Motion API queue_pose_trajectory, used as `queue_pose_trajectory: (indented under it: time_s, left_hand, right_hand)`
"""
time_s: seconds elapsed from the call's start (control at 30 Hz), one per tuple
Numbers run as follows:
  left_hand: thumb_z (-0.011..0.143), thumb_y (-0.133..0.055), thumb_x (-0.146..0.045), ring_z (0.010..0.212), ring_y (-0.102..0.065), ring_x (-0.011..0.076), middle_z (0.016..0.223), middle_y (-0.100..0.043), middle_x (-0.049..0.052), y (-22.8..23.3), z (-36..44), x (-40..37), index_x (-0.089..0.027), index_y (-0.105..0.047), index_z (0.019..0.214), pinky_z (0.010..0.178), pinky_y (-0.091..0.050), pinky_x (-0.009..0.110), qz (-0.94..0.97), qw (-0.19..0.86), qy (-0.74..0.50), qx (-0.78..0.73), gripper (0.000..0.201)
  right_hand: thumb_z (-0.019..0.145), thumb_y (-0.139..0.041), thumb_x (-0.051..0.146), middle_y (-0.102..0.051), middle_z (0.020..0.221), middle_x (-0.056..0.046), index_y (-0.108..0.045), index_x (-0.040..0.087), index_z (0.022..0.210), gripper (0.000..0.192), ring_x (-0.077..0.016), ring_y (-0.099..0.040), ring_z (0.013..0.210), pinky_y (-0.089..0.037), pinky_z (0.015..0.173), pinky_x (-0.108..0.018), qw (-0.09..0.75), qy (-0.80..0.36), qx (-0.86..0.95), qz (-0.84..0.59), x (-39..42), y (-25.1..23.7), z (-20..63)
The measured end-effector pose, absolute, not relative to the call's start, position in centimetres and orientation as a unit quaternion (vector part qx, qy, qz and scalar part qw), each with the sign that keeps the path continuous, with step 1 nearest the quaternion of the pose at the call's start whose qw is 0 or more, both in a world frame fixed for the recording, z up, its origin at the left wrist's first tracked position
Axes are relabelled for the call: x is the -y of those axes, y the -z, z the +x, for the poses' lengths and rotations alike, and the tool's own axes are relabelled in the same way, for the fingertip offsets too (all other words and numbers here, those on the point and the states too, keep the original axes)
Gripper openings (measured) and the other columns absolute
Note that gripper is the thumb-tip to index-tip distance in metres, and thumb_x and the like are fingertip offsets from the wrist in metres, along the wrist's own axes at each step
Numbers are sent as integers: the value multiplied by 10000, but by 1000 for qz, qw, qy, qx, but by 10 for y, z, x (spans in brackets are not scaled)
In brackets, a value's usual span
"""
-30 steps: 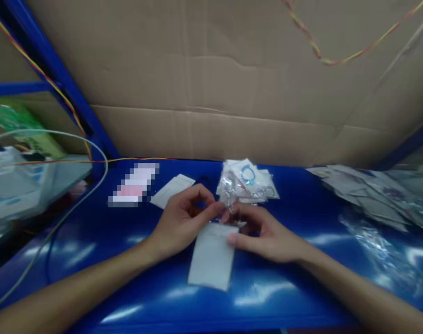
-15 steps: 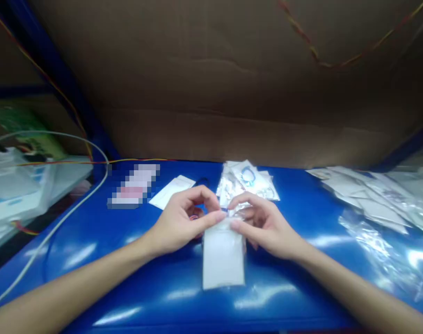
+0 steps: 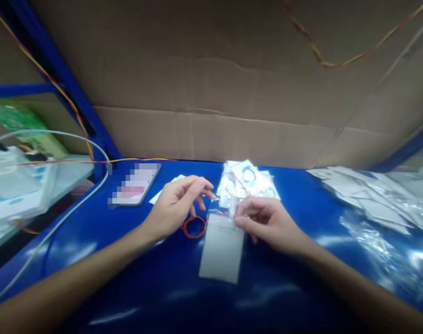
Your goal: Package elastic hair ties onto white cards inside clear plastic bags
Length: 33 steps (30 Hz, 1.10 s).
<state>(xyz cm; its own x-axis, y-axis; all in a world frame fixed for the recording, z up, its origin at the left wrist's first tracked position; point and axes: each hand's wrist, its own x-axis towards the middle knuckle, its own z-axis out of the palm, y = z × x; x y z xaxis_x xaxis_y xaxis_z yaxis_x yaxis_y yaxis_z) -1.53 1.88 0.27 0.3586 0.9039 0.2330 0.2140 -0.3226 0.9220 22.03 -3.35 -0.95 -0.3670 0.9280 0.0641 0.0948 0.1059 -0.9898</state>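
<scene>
A small clear plastic bag with a white card (image 3: 221, 250) inside hangs over the blue table, its clear top flap raised. My right hand (image 3: 267, 222) pinches the bag's upper right edge between thumb and fingers. To the left of the bag, my left hand (image 3: 178, 199) is lifted off it, fingers loosely bent and apart, holding nothing visible. Just below its fingertips an orange-red cord loop (image 3: 194, 227) lies on the table beside the bag. Behind both hands is a pile of bagged white cards (image 3: 246, 178), the top one carrying a blue loop.
White cards (image 3: 156, 195) lie partly behind my left hand, near a phone (image 3: 137, 184) with a blurred screen. On the right are a stack of white packets (image 3: 368, 195) and crumpled clear bags (image 3: 374, 246). A pale cable (image 3: 72, 204) arches along the left; cardboard (image 3: 211, 93) forms the back wall.
My left hand has let go of the bag's top and moved up and left. The bag has tilted slightly, still in my right hand, and the orange-red loop has come into fuller view.
</scene>
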Motion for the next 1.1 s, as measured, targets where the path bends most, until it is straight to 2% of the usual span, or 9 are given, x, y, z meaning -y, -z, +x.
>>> queue_pose_trajectory:
  time_s: [0.07,0.17,0.27,0.4,0.53,0.8,0.97,1.1]
  left_hand:
    - [1003,-500,-488,667,-640,161,835,-753,46,-4,-24,-29,-184,-724,925,568,-465,246,756,358,-366,-408,385]
    - [908,-639,-422,782,-666,191,852,-768,37,-8,-36,-37,-206,-757,813,666,-450,266,857,222,-250,-393,264]
    - [810,-692,-371,764,-664,202,833,-763,19,-13,-43,-36,-230,-755,807,664,-420,282,895,163,-137,-392,154]
    - [701,-701,-311,665,-620,205,732,-722,20,-13,-45,-32,-226,-707,737,589,-356,296,894,127,-55,-426,93]
    - [697,-674,-276,636,-612,200,691,-712,10,-13,-46,-35,-232,-691,661,577,-338,295,890,131,-36,-435,59]
    - [714,-650,-242,630,-593,172,715,-709,-11,-23,-52,-40,-220,-693,695,593,-349,284,891,136,-107,-419,52]
    - [679,-697,-313,670,-609,210,772,-720,-2,-23,-58,-40,-249,-701,819,583,-330,290,892,106,-33,-437,154]
    - [677,-666,-290,642,-605,215,726,-708,22,-18,-59,-42,-237,-682,724,568,-307,295,891,87,21,-445,73]
  right_hand:
    - [863,-779,427,-627,702,15,-675,166,872,281,-80,-528,497,-445,429,-187,396,-521,636,-409,33,8,223]
    - [874,-764,441,-616,713,15,-661,174,856,286,-83,-526,506,-446,444,-197,407,-504,641,-412,32,8,226]
    - [876,-763,414,-607,717,14,-658,174,827,267,-80,-510,513,-420,456,-201,415,-496,647,-405,30,8,227]
    - [883,-748,340,-622,730,1,-672,169,790,209,-88,-510,564,-417,514,-213,411,-488,659,-398,31,6,226]
    - [869,-752,329,-637,734,-11,-684,166,771,202,-107,-526,610,-411,541,-223,400,-488,663,-402,31,5,225]
    - [837,-782,370,-616,701,-13,-687,165,776,234,-115,-493,585,-379,505,-231,423,-495,643,-403,28,7,231]
    - [836,-778,376,-627,709,-12,-686,172,761,236,-115,-507,582,-402,508,-230,424,-495,644,-400,29,5,231]
    - [843,-762,375,-644,721,-23,-692,170,755,234,-125,-526,615,-416,531,-235,406,-487,662,-401,29,7,229]
